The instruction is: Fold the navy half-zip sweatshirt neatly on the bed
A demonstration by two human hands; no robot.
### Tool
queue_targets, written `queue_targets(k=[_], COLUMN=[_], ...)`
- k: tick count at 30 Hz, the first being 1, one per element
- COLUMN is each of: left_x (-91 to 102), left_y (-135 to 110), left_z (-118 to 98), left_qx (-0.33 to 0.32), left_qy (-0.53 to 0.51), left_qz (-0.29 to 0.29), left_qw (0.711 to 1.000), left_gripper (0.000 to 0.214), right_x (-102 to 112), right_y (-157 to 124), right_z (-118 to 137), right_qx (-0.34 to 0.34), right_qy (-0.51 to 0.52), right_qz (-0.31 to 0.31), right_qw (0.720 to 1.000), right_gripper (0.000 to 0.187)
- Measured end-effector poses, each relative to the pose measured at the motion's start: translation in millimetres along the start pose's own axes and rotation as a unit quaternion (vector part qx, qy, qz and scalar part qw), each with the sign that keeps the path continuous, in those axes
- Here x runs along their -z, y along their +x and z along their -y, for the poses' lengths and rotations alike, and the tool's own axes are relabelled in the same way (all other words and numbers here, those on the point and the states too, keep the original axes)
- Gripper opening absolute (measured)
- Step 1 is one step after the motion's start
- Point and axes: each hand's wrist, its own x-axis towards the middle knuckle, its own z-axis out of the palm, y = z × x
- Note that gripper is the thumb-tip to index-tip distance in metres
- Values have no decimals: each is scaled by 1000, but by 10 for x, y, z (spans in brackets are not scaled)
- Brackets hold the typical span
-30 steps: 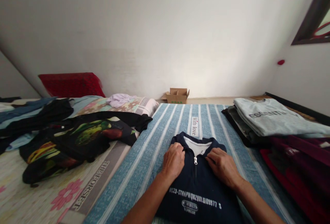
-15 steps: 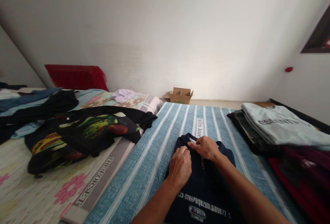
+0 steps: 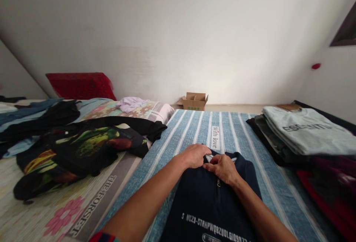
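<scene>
A navy zip-neck sweatshirt [image 3: 205,201] lies front up on the blue striped bed cover [image 3: 164,153], with pale lettering across its chest and a short zip below the collar. My left hand [image 3: 196,156] is closed at the left side of the collar, its fingers bent over the fabric. Just beside it, my right hand [image 3: 222,168] pinches the collar near the top of the zip. A bit of white lining shows between the two hands. The fingertips of the left hand are partly hidden.
On the right sits a stack of folded clothes, topped by a light grey shirt [image 3: 308,130]; dark red garments [image 3: 319,193] lie nearer. To the left, a black printed garment [image 3: 83,149] and other loose clothes cover a floral bed. A cardboard box [image 3: 194,102] stands by the wall.
My left hand has moved forward from the sweatshirt's left shoulder area to the collar. My right hand remains at the collar, slightly lower. More of the sweatshirt's left side shows.
</scene>
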Motion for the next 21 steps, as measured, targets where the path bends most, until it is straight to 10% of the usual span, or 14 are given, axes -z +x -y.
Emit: queue_targets(k=[8, 15, 21], left_x=[110, 110, 56], left_y=[243, 256, 311], left_z=[-30, 111, 218], left_qx=[-26, -48, -63], left_qy=[98, 60, 13], left_qz=[124, 90, 98], left_qw=[987, 993, 993], left_gripper=[21, 15, 29], right_x=[-37, -30, -24], right_y=[-7, 4, 6], right_z=[-52, -8, -8], right_qx=[-12, -16, -21], right_qy=[43, -10, 5], right_qz=[-4, -2, -7], right_qw=[999, 1000, 1000], right_gripper=[31, 49, 28])
